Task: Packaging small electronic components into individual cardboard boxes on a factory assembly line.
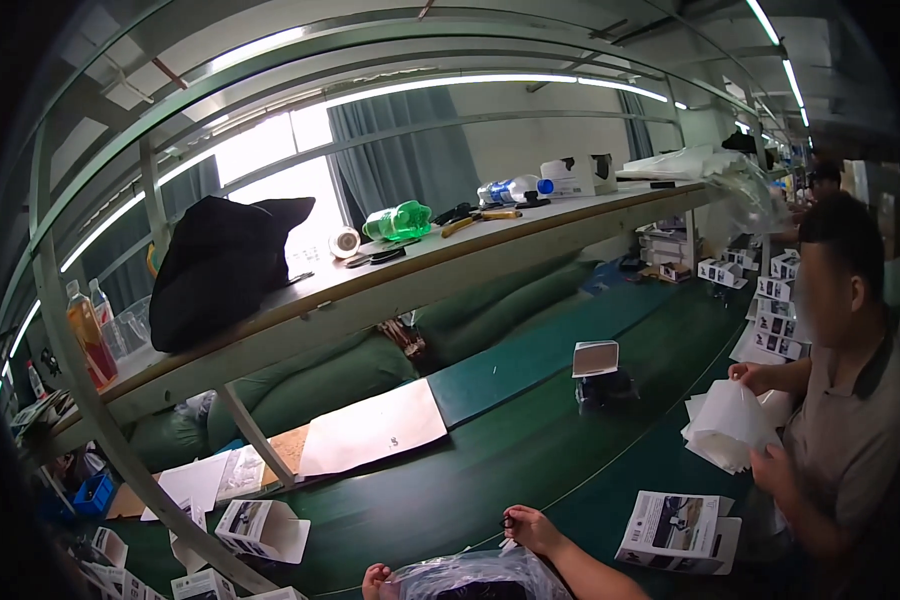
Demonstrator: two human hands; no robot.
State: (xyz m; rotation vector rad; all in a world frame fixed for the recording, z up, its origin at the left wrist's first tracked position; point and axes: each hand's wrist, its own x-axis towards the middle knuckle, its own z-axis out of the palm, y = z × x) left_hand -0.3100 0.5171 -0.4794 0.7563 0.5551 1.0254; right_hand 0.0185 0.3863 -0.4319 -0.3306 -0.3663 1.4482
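At the lower edge lies a clear plastic bag (535,568) with something dark in it. My left hand (375,581) is closed at the bag's left edge and seems to grip the film; only its fingers show. By the bag's upper right edge my right hand (536,530) is closed in a pinch. A thin black bit and a small white bit show at its fingertips, too small to name. To the right of my right forearm stands an open printed box (670,525) with its flap out.
A co-worker (850,410) on the right holds white sheets (728,425). On the green belt (510,470) farther off sits a small open box (596,358) by a dark wrapped item. A metal post (135,460) carries the shelf (370,270). Printed boxes (260,528) stand at left.
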